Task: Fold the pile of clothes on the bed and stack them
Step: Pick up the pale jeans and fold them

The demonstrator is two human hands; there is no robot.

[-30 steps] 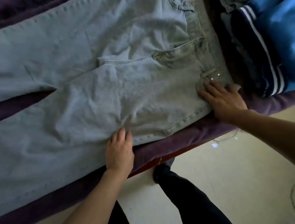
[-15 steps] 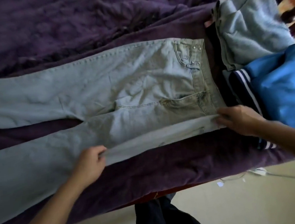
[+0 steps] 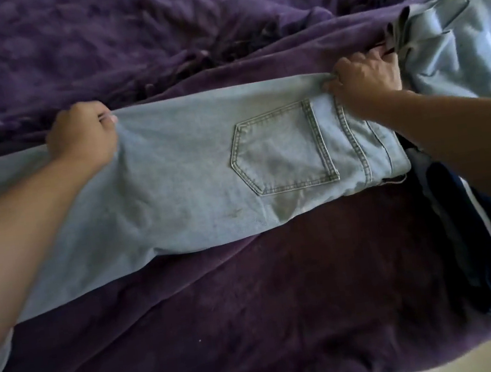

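The jeans (image 3: pixel 194 186) lie folded lengthwise on the purple bed cover (image 3: pixel 283 298), back pocket up. The left hand (image 3: pixel 81 134) grips the far edge mid-leg; the right hand (image 3: pixel 364 83) grips the waistband corner.

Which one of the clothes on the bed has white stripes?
The dark blue garment at the picture's right edge. The light jeans and the pale blue top show no stripes.
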